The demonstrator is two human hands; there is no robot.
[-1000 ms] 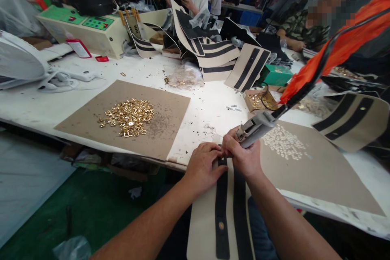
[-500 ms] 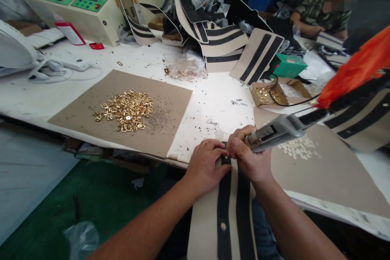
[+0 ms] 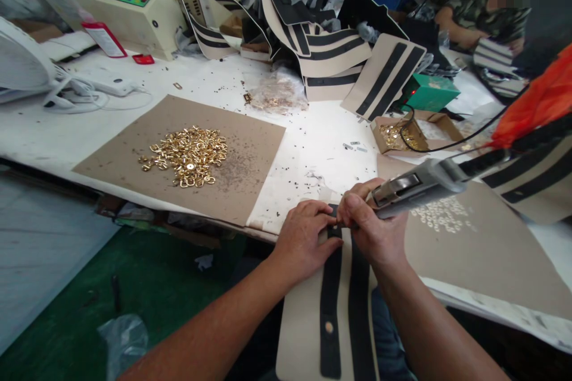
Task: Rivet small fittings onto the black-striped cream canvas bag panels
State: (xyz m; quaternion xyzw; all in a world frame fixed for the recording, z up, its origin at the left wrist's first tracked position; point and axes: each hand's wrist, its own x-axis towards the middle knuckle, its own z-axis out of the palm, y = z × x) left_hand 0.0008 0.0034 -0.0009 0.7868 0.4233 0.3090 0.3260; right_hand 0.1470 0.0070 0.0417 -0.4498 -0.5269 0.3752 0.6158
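A beige panel with black strips (image 3: 301, 333) lies across my lap, its far end at the table edge. My left hand (image 3: 304, 235) curls over that end, thumb and fingers around one black strip. My right hand (image 3: 378, 232) is closed around the front of a grey power screwdriver (image 3: 415, 187), whose tip is hidden by my fingers at the strip near my left fingertips. Orange material (image 3: 536, 98) covers the tool's rear. Lower on the same strip shows a small round fitting (image 3: 329, 327).
Gold metal fittings (image 3: 192, 155) lie heaped on a brown sheet (image 3: 129, 131) at left. White rings (image 3: 440, 214) lie on another sheet (image 3: 487, 256) at right. Behind are striped panels (image 3: 384, 77), a parts box (image 3: 395, 137) and a green box (image 3: 431, 93). A co-worker's arm (image 3: 462, 33) is at upper right.
The whole view has shifted slightly. Both hands keep their places on the panel, and the screwdriver stays in my right hand with hardly any change in tilt.
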